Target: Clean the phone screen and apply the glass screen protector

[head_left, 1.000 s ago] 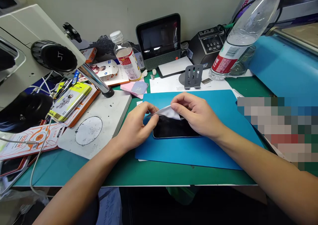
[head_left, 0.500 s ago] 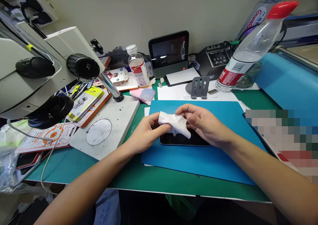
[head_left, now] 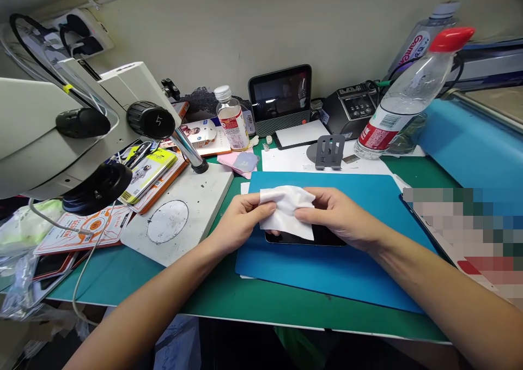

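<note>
A white wipe (head_left: 287,212), creased and partly spread, is held up between my two hands. My left hand (head_left: 241,217) pinches its left side between thumb and fingers. On the opposite side, my right hand (head_left: 337,214) grips it with the thumb in front. Beneath lies a dark flat device with a glossy black face (head_left: 327,237), like a phone or small tablet, mostly hidden by the wipe and my hands. The device rests on a blue mat (head_left: 310,272).
A microscope (head_left: 93,135) with a pale base (head_left: 204,206) stands at left, beside stacked boxes (head_left: 151,176). Behind the mat are a grey phone stand (head_left: 330,152), a small bottle (head_left: 232,122) and a smart display (head_left: 281,95). A red-capped bottle (head_left: 408,97) leans at right.
My right hand has taken hold of the wipe's right side, and the wipe is now spread flatter and wider. The whole view has shifted slightly down and right.
</note>
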Demonstrator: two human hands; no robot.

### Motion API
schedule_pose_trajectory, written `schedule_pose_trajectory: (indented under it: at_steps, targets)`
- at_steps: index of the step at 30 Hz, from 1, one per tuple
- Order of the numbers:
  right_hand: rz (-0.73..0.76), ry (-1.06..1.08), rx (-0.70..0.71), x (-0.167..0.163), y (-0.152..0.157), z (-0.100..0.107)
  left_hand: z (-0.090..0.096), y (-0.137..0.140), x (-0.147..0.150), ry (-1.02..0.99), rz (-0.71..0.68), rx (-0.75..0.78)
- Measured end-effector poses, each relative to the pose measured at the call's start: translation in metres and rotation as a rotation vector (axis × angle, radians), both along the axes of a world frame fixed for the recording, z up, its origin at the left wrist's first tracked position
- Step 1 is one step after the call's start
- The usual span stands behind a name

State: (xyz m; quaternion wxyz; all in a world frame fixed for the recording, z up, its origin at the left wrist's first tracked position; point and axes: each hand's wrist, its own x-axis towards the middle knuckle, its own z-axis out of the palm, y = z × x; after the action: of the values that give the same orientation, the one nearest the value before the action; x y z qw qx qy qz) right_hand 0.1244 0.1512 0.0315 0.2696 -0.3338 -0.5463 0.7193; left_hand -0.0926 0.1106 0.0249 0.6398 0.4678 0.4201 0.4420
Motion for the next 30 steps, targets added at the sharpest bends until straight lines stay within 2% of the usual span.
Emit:
schedule_pose_trajectory:
  at_steps: [5, 10, 17, 26, 30]
  targets:
    - [0.012, 0.052, 0.041, -0.0037, -0.0005, -0.0008, -0.0018, 0.0018, -0.0004, 0.001, 0.006, 0.018]
    - [-0.133, 0.069, 0.084, -0.0032, -0.0015, 0.0001, -0.0028, 0.0025, -0.0018, 0.018, 0.026, 0.039]
    - [-0.224, 0.057, 0.140, 0.0010, 0.0008, 0.0028, 0.0002, 0.0030, -0.0040, 0.039, 0.110, 0.109]
    - [-0.202, -0.010, 0.203, 0.0006, 0.0022, 0.0015, 0.0004, 0.0026, -0.0016, 0.121, 0.176, 0.159]
    - [-0.223, -0.060, 0.227, -0.0011, 0.0024, -0.0014, -0.0001, 0.0011, -0.0003, 0.128, 0.163, 0.148]
